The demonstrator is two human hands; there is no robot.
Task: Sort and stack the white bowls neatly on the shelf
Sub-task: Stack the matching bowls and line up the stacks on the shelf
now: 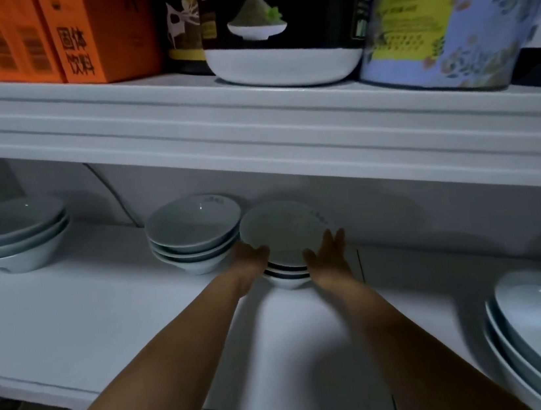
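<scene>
Dim light, white upper shelf (252, 131) with orange boxes (74, 34) and printed canisters (280, 31), pale back wall (400, 208), dark cable (114, 198)

One cam here, a wide-angle worn on the person's head, looking forward and a bit down into a white shelving unit. It's pretty close in: both forearms run up from the near edge to the left hand (252, 257) and right hand (329, 254) at the stack of white bowls (283, 230), dead centre. The lower shelf (104, 312) fills most of the view, and the upper shelf (182, 120) crosses the far top.
</scene>
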